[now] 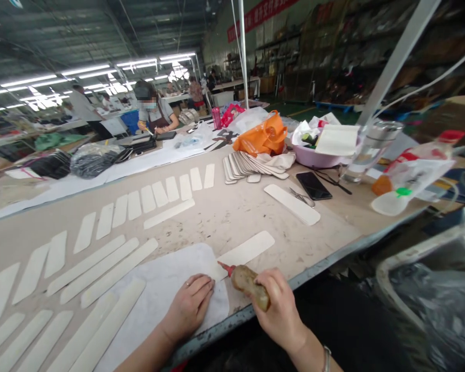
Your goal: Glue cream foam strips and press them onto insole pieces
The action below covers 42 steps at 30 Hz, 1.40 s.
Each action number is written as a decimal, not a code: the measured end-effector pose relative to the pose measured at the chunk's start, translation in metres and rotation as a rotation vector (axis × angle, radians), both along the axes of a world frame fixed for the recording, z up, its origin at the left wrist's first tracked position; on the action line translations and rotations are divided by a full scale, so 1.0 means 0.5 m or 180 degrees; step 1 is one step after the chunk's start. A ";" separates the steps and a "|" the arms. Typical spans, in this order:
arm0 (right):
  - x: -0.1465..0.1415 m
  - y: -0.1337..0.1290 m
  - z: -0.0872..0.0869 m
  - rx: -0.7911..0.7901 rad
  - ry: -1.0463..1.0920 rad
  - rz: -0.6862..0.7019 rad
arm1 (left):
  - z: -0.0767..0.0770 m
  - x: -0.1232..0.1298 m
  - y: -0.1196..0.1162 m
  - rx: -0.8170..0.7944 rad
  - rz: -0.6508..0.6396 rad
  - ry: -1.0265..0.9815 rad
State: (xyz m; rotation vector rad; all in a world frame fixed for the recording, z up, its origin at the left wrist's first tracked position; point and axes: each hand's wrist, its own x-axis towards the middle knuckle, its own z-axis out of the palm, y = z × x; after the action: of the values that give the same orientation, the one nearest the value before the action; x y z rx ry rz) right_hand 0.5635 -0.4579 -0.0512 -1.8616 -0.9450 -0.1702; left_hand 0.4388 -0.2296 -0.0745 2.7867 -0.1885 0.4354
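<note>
My right hand [279, 305] is wrapped around a stained brownish squeeze glue bottle [250, 284]. Its red nozzle points left, with the tip over the near end of a pale rounded strip [251, 247]. Resting on a white sheet [170, 268], my left hand [191, 305] lies palm down beside that strip's left end, its fingers extended and close together. Whether those fingertips touch the strip is hard to see. More long pale strips [108, 268] lie to the left, some on the sheet and others on the table.
Rows of short pale pieces [135, 205] cover the table's left side. A stack of pale pieces [251, 165], an orange bag [261, 135], small scissors [302, 197], a phone [313, 186] and a glass bottle [366, 152] stand beyond. A co-worker [155, 111] sits across.
</note>
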 end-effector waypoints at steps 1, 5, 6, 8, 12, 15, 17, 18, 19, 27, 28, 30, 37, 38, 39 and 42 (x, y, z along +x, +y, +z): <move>-0.008 0.007 -0.001 -0.0047 0.0013 0.0094 | -0.001 -0.001 0.000 -0.0012 0.0006 -0.0001; -0.022 0.020 -0.006 -0.0236 0.0076 0.0199 | -0.005 -0.001 0.002 -0.0053 -0.0012 0.0016; -0.024 0.019 -0.006 -0.0281 0.0105 0.0200 | -0.005 -0.001 0.002 -0.0057 -0.0019 0.0021; -0.026 0.014 -0.006 -0.0364 0.0148 0.0209 | -0.004 0.001 0.002 -0.0060 -0.0027 -0.0003; -0.034 -0.001 0.000 -0.0436 0.0143 0.0260 | -0.001 0.004 0.000 -0.0046 -0.0029 -0.0111; -0.034 -0.008 0.005 -0.0436 0.0131 0.0231 | 0.001 0.005 -0.001 -0.0039 -0.0025 -0.0145; -0.028 -0.016 0.007 -0.0444 0.0083 0.0161 | 0.002 0.005 -0.001 -0.0035 -0.0029 -0.0148; -0.024 -0.022 0.007 -0.0448 0.0049 0.0105 | 0.002 0.005 -0.001 -0.0031 -0.0038 -0.0155; -0.018 -0.030 0.006 -0.0447 0.0013 0.0032 | 0.002 0.005 -0.001 -0.0025 -0.0052 -0.0167; 0.045 -0.104 -0.005 -0.0437 -0.0434 -0.0948 | -0.010 0.008 0.008 0.0115 -0.0147 -0.0305; 0.054 -0.110 -0.006 -0.0455 -0.0499 -0.1071 | -0.012 0.008 0.010 0.0126 -0.0154 -0.0299; 0.070 -0.116 -0.006 -0.0505 -0.0632 -0.1291 | -0.016 0.007 0.012 0.0135 -0.0154 -0.0288; 0.066 -0.098 0.000 -0.0174 -0.0582 -0.1119 | -0.012 0.006 0.009 0.0128 -0.0182 -0.0289; 0.055 -0.087 0.000 -0.0096 -0.0473 -0.0931 | -0.010 0.007 0.007 0.0120 -0.0181 -0.0294; 0.043 -0.075 0.000 -0.0059 -0.0387 -0.0742 | -0.008 0.008 0.006 0.0115 -0.0182 -0.0293; 0.007 -0.040 0.000 -0.0179 -0.0306 -0.0239 | -0.006 0.009 0.004 0.0115 -0.0167 -0.0261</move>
State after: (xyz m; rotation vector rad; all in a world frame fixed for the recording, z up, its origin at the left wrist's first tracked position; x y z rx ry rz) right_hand 0.5670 -0.4777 -0.0513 -1.9566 -0.9542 -0.2835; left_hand 0.4434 -0.2276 -0.0773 2.7940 -0.2904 0.5389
